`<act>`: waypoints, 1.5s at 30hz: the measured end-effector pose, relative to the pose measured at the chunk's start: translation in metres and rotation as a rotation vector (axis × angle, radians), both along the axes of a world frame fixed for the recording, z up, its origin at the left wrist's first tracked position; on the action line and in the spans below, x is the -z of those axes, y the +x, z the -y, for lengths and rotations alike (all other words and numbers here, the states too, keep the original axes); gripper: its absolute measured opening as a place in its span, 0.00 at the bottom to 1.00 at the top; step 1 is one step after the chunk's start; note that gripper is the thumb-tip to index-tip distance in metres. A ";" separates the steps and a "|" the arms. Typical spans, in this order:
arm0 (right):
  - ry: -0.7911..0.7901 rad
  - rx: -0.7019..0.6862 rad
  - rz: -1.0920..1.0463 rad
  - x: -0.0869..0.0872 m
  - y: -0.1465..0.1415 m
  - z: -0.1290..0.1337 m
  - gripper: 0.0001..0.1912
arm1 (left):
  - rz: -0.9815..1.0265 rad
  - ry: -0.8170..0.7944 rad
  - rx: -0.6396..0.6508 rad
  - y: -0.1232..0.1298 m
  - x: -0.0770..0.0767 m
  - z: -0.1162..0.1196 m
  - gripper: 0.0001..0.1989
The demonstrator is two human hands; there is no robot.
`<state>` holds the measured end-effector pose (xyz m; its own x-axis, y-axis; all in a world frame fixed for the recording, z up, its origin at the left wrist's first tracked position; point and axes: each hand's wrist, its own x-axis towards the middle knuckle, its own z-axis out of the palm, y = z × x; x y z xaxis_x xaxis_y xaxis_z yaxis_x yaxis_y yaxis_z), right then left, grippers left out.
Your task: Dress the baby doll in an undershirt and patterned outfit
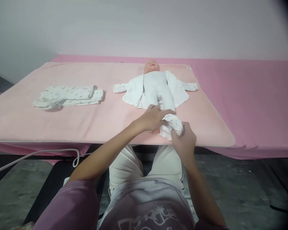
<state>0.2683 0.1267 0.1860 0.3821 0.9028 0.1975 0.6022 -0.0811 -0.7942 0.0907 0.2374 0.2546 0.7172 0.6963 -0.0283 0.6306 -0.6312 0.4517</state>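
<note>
A baby doll lies face up, its white body over an opened white jacket whose patterned sleeves spread to both sides. My left hand lies over the doll's lower legs, fingers pointing right, the thumb side near a bunched white cloth. That cloth is gathered around the end of the doll's leg on the right. My right hand pinches the cloth's right edge. Whether the left fingers grip the leg or the cloth is hidden.
A folded patterned white garment rests on the left of the peach mat. Pink cloth covers the table beneath. A white cable runs below the front edge, at the left.
</note>
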 end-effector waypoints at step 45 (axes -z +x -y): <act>-0.103 -0.401 -0.502 -0.013 0.044 -0.078 0.13 | 0.336 -0.052 -0.121 0.005 0.024 0.002 0.15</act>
<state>0.3122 0.2049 0.1991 0.0351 0.9993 -0.0128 0.1596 -0.0183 -0.9870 0.0954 0.2356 0.2309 0.6048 0.7807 0.1571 0.5103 -0.5314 0.6762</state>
